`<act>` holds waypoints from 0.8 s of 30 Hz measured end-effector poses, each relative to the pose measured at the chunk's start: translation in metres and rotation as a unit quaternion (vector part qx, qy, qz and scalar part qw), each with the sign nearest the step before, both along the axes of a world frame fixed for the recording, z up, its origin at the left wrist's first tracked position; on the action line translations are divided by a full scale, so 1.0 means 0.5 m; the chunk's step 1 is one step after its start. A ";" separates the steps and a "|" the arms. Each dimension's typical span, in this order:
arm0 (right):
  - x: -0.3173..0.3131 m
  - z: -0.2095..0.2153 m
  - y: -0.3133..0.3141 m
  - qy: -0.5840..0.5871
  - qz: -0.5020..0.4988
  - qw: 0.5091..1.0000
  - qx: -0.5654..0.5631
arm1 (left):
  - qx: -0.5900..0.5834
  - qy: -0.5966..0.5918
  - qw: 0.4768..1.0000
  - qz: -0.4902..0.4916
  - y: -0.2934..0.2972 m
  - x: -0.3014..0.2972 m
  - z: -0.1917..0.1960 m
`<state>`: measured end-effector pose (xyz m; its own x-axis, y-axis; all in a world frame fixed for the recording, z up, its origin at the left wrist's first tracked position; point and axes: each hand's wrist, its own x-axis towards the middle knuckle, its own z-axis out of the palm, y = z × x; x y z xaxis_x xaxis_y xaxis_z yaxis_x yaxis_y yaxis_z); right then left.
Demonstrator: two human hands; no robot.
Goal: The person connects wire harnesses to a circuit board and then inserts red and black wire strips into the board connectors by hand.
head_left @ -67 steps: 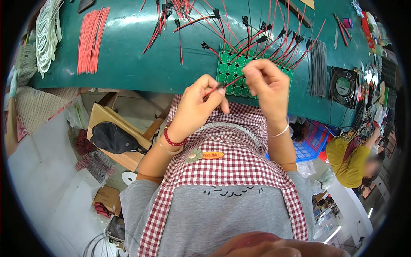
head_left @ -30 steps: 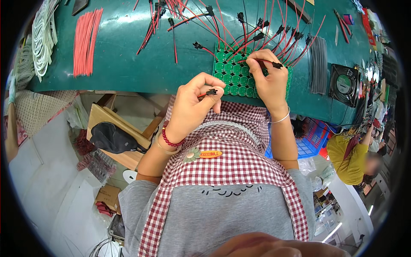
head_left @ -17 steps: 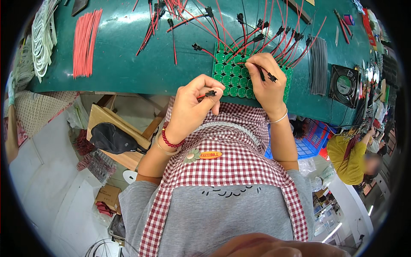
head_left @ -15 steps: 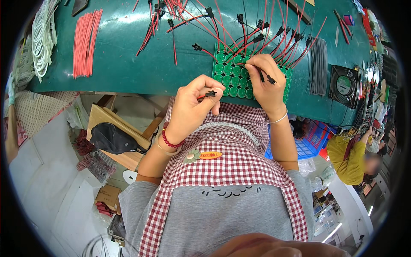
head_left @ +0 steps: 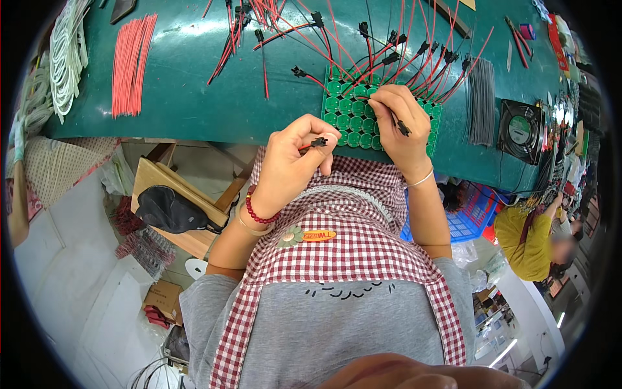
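Note:
A green panel of round circuit boards (head_left: 350,117) lies at the near edge of the green workbench (head_left: 194,84), with several red and black leads with black plugs fanning out behind it. My right hand (head_left: 396,120) rests on the panel and holds one lead's black plug (head_left: 403,128) between its fingers. My left hand (head_left: 291,165) hovers just off the bench edge, pinching another small black plug (head_left: 318,142) on a short red wire.
A bundle of cut red wires (head_left: 133,61) and white cable coils (head_left: 65,58) lie at the left. Grey wires (head_left: 481,100) and a black fan (head_left: 520,131) sit right. Another person in yellow (head_left: 528,236) works lower right. A wooden stool (head_left: 175,204) stands below left.
My right hand has come down from behind the panel onto its near right part with a plug. My left hand, earlier at the panel, has drawn back holding its own plug.

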<state>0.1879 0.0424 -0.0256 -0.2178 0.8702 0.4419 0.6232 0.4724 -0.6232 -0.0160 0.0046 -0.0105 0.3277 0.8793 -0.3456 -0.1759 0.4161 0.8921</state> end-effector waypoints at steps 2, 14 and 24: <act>0.000 0.001 -0.001 -0.004 0.002 1.000 -0.003 | 0.000 0.002 1.000 -0.001 0.000 0.001 0.001; 0.003 0.007 -0.004 -0.034 0.028 0.999 0.009 | 0.006 0.009 1.000 -0.006 0.001 0.002 0.004; 0.002 0.011 -0.010 -0.049 0.029 0.998 0.005 | 0.006 -0.001 1.000 -0.002 -0.001 0.004 0.000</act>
